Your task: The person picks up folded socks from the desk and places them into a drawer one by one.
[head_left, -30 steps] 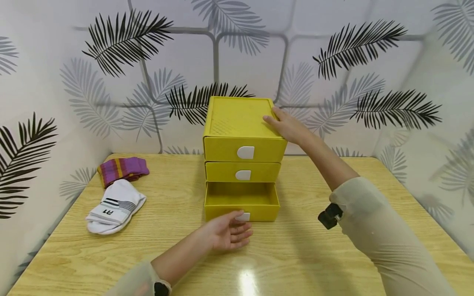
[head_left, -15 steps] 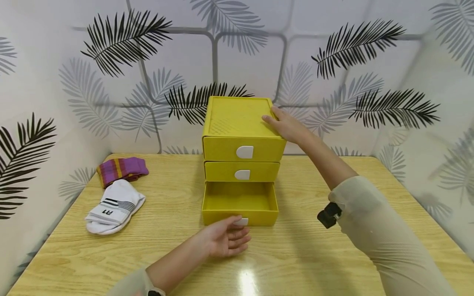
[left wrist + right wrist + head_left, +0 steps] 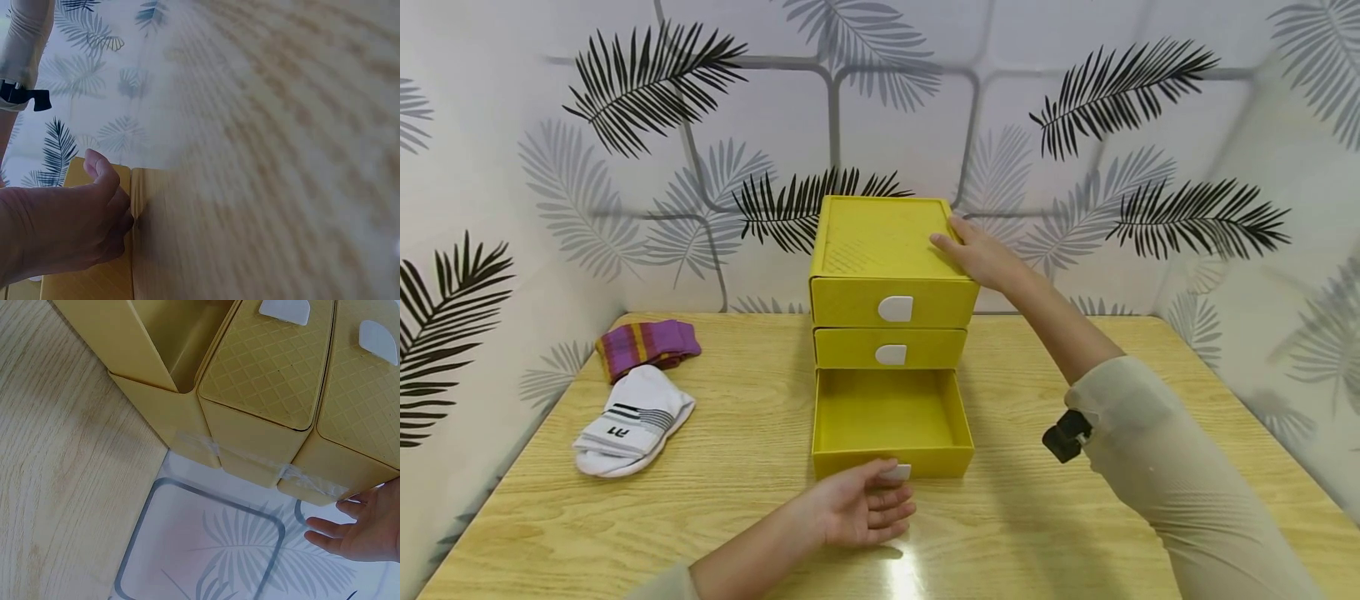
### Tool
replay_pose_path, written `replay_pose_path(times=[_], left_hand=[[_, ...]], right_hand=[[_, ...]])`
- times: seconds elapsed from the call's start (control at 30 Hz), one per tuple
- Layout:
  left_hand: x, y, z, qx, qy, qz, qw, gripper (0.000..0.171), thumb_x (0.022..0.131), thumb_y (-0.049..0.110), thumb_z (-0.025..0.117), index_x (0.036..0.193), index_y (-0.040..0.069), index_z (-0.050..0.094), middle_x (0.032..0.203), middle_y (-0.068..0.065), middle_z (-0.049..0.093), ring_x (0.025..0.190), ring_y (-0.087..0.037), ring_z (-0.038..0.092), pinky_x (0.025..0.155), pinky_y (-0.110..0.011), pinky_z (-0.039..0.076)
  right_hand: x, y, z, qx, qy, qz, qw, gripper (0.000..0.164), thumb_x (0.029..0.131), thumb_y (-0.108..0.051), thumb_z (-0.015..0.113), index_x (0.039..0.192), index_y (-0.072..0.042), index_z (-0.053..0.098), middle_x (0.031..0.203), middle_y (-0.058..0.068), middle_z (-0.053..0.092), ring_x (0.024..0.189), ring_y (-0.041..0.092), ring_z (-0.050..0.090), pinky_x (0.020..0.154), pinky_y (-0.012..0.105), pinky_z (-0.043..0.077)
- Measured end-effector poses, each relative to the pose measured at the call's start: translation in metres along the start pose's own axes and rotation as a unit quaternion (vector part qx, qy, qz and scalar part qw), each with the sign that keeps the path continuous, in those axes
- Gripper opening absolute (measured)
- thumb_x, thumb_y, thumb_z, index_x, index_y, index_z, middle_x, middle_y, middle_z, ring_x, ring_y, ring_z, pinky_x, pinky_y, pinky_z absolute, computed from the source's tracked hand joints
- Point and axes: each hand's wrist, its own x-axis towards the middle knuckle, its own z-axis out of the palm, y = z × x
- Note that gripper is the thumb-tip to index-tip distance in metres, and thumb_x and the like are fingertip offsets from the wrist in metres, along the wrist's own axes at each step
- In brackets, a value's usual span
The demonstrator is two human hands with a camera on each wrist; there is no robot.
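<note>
A yellow drawer unit (image 3: 887,242) with three stacked drawers stands on the table, white tabs on their fronts. Its bottom drawer (image 3: 887,417) is pulled out and nothing lies inside; the upper two are closed. At its front, my left hand (image 3: 865,508) has the thumb over the white drawer handle (image 3: 901,472), the index finger bent near it and the other fingers loosely bent below. My right hand (image 3: 988,254) rests on the unit's upper right edge, thumb on top. The right wrist view shows that hand's fingers (image 3: 328,534) extended along the side.
White socks (image 3: 634,421) lie folded on the left of the wooden table (image 3: 737,500). Just behind them is a purple sock (image 3: 651,343) with orange stripes. A leaf-patterned wall covering (image 3: 910,125) rises close behind the drawer unit.
The bottom drawer has slid further out toward me, with my left hand drawing back along with it. My right hand stays on the unit's edge. The socks have not moved.
</note>
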Motion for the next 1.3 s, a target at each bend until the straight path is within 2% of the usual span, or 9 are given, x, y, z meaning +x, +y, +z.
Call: replay_pose_path(times=[0.43, 0.73, 1.07, 1.17, 1.3], left_hand=[[-0.011, -0.011, -0.001, 0.014, 0.001, 0.001, 0.9999, 0.042, 0.094, 0.030, 0.053, 0.115, -0.005, 0.046, 0.097, -0.009, 0.059, 0.090, -0.024, 0.058, 0.090, -0.042, 0.043], [-0.020, -0.019, -0.003, 0.013, -0.006, 0.000, 0.9999, 0.035, 0.094, 0.030, 0.053, 0.111, -0.001, 0.050, 0.098, -0.009, 0.058, 0.092, -0.025, 0.057, 0.090, -0.045, 0.042], [-0.025, -0.025, -0.004, 0.015, -0.029, -0.011, 0.9994, 0.033, 0.094, 0.031, 0.052, 0.110, 0.002, 0.051, 0.094, -0.006, 0.059, 0.094, -0.024, 0.057, 0.091, -0.044, 0.041], [-0.026, -0.025, -0.004, 0.022, -0.037, -0.019, 0.9989, 0.039, 0.093, 0.032, 0.054, 0.113, -0.001, 0.048, 0.098, -0.008, 0.058, 0.097, -0.026, 0.056, 0.092, -0.045, 0.041], [-0.029, -0.024, -0.006, 0.078, -0.071, -0.030, 0.9940, 0.054, 0.093, 0.035, 0.054, 0.122, -0.009, 0.042, 0.113, -0.015, 0.055, 0.105, -0.030, 0.054, 0.092, -0.046, 0.040]], right_hand=[[0.000, 0.000, 0.000, 0.000, -0.002, 0.000, 1.000, 0.070, 0.097, -0.050, 0.028, 0.148, -0.005, 0.010, 0.150, 0.018, 0.010, 0.136, 0.032, 0.009, 0.107, 0.048, 0.009], [0.000, 0.000, 0.000, 0.002, -0.004, 0.003, 1.000, 0.072, 0.096, -0.052, 0.028, 0.148, -0.006, 0.008, 0.150, 0.018, 0.010, 0.136, 0.032, 0.008, 0.107, 0.047, 0.009], [0.001, 0.002, 0.001, 0.005, -0.002, -0.005, 1.000, 0.071, 0.097, -0.051, 0.028, 0.148, -0.005, 0.009, 0.150, 0.017, 0.010, 0.136, 0.031, 0.008, 0.107, 0.046, 0.009], [0.001, 0.002, 0.001, 0.006, -0.001, -0.006, 1.000, 0.071, 0.097, -0.051, 0.028, 0.148, -0.004, 0.009, 0.150, 0.018, 0.009, 0.136, 0.031, 0.007, 0.108, 0.046, 0.008], [0.001, 0.002, 0.001, 0.006, -0.001, -0.008, 1.000, 0.072, 0.097, -0.051, 0.028, 0.148, -0.004, 0.008, 0.150, 0.018, 0.009, 0.136, 0.030, 0.007, 0.108, 0.045, 0.007]])
